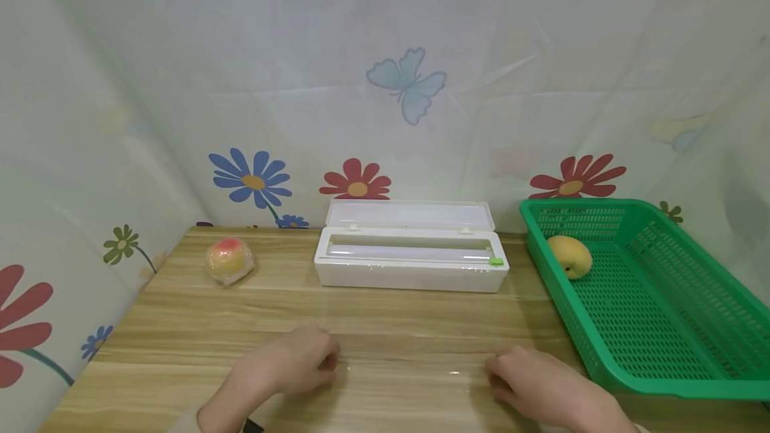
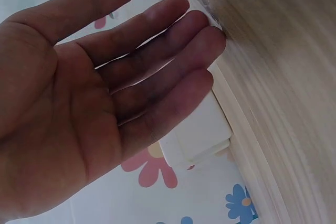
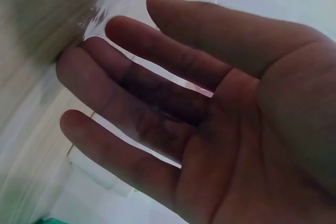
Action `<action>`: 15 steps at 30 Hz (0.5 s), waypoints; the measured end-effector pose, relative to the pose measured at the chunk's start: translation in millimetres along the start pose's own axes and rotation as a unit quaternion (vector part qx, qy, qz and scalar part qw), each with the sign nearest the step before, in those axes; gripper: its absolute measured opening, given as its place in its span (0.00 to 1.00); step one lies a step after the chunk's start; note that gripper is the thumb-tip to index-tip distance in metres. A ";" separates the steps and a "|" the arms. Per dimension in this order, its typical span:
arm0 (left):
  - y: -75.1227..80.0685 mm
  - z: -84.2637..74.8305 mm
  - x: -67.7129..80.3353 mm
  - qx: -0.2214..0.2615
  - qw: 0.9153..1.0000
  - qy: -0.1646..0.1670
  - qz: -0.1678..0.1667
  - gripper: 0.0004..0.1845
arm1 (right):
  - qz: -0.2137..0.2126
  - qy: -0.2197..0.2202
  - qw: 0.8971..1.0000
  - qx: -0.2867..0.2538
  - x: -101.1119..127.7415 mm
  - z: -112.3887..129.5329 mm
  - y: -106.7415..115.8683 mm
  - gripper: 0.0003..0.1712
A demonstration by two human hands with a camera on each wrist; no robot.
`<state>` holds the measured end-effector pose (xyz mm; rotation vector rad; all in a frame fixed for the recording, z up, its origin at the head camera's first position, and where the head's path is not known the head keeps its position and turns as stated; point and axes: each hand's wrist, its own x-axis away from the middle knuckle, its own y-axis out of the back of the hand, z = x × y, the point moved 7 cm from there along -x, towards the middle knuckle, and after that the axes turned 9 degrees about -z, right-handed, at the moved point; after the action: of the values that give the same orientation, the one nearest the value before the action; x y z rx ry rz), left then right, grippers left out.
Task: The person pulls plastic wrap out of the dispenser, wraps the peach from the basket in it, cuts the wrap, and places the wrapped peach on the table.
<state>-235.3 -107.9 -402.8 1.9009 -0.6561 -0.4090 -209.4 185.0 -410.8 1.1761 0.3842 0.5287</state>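
Both hands are low over the wooden table, in front of a white cling film dispenser (image 1: 412,276) with its lid raised and a green slider (image 1: 496,262) at its right end. Clear cling film (image 1: 454,373) lies flat between them, showing mostly as faint glints. My left hand (image 1: 301,361) touches down at the left with its fingertips; in the left wrist view its fingers are extended and the thumb stands apart. On the right, my right hand (image 1: 538,383) has its fingertips at wrinkled film (image 3: 95,23), its fingers loosely bent and the palm bare.
A red-and-yellow fruit (image 1: 230,261) wrapped in clear film sits at the back left. At the right stands a green plastic basket (image 1: 568,313) with a yellow fruit (image 1: 570,257) inside. A flower-printed curtain (image 1: 289,85) hangs behind the table (image 1: 198,326).
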 end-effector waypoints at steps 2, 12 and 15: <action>-0.8 -0.4 0.8 0.008 1.000 0.007 0.009 0.12 | 0.002 -0.010 1.000 0.004 2.2 -0.6 0.0 0.17; -1.4 -4.5 0.0 -0.002 1.000 -0.028 0.002 0.10 | 0.033 -0.103 0.994 0.004 11.0 -4.4 10.4 0.08; 2.0 -4.7 0.1 -0.002 1.000 -0.027 0.001 0.09 | 0.031 -0.095 0.995 0.005 13.2 -0.2 24.4 0.08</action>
<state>-233.1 -105.2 -399.0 1.8897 -0.6921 -0.4612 -203.4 199.8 -388.1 1.2386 0.1887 0.4641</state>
